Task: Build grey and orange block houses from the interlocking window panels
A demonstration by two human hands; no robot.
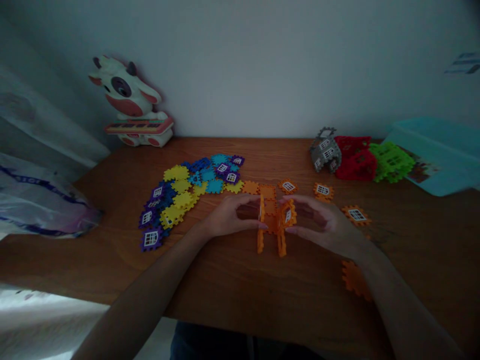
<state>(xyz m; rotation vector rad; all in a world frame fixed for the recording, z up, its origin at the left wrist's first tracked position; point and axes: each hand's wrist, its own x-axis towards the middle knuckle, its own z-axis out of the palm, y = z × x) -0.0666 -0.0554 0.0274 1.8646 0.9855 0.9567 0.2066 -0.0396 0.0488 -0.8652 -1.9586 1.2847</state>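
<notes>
An orange structure of interlocking toothed tiles (270,224) stands in front of me, with tiles lying flat and two upright sides. My left hand (233,216) grips the left upright tile (261,212) between thumb and fingers. On the other side, my right hand (327,221) has thumb and fingers closed around an orange window tile (288,215) that tilts at the right wall. Whether this tile is fully joined I cannot tell. Loose orange window tiles (356,215) lie past my right hand, and a plain orange tile (355,279) is partly hidden by my right forearm.
Purple, blue and yellow tiles (182,186) spread to the left. Behind on the right stand a grey tile shape (325,152), red tiles (355,157), green tiles (392,161) and a turquoise bin (438,150). A cow toy keyboard (138,127) and a plastic bag (41,200) are at left.
</notes>
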